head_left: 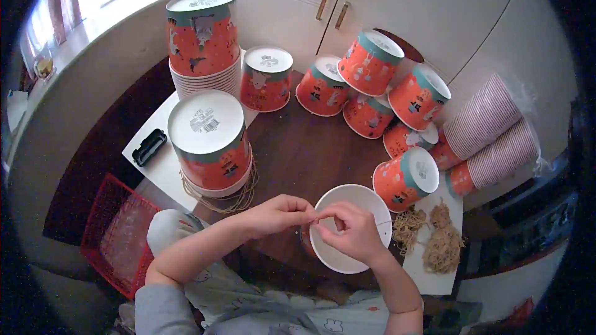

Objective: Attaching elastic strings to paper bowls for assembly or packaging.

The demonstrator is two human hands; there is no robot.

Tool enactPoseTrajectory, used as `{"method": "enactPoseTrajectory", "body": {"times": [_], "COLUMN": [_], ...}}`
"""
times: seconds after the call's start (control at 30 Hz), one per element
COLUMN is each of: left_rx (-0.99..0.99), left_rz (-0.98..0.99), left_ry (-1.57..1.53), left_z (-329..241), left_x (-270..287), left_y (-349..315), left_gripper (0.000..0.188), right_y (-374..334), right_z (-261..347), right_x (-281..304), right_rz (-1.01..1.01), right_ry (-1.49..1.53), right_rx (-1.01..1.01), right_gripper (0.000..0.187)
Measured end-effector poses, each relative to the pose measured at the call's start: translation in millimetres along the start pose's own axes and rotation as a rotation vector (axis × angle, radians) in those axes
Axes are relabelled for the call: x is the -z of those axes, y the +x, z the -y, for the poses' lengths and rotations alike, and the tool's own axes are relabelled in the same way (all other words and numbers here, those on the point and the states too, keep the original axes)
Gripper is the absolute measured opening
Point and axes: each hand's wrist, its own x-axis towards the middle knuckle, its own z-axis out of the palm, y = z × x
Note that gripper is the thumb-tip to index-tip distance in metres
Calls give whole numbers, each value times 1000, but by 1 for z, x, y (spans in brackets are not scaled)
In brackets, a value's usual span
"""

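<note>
A paper bucket [331,257] with a white inside stands open end up in front of me, tilted slightly, with small dark holes near its rim. Over its mouth, my left hand [287,214] and my right hand [352,231] meet fingertip to fingertip. Both are closed in a pinch around something tiny; a reddish speck shows there, too small to name. A thin pale cord [383,222] runs by the bucket's right wall, partly behind my right hand. Two heaps of tan twine, one nearer [406,228] and one larger [443,249], lie right of the bucket.
Upturned orange-and-green paper buckets [372,65] are piled at the back right. A tall stack [202,40] and an upturned bucket [208,124] ringed with twine loops [248,197] stand left. Bagged bucket stacks [487,118] lie far right. A black holder [149,147] and red basket [112,236] are left.
</note>
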Motion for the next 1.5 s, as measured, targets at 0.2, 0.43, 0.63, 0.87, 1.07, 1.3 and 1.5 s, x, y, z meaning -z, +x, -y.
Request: {"method": "enactPoseTrajectory", "body": {"times": [0.2,0.43,0.63,0.87,1.07,1.3,1.5], "left_rx": [-10,-147,-389,-480,-310,-251,-398], "left_rz": [-26,-21,-101,-190,-190,-204,-78], "left_ry": [30,102,431,449,180,39,206], "left_z": [-3,1,16,11,6,8,3], "left_x": [-2,3,5,2,2,3,-1], "left_y": [1,0,7,7,5,5,1], "left_gripper": [19,18,18,14,11,9,14], "right_y": [-1,1,1,-2,-4,-8,-8], "right_z": [-7,-9,-13,-16,-15,-21,-27], "right_x": [-5,1,-1,0,-1,-1,-4], "right_rz": [-90,-34,-3,38,101,147,120], "right_ry": [5,52,123,145,145,270,554], "right_rx": [83,-41,-76,-160,-189,-260,-298], "right_gripper": [10,8,6,10,12,10,9]}}
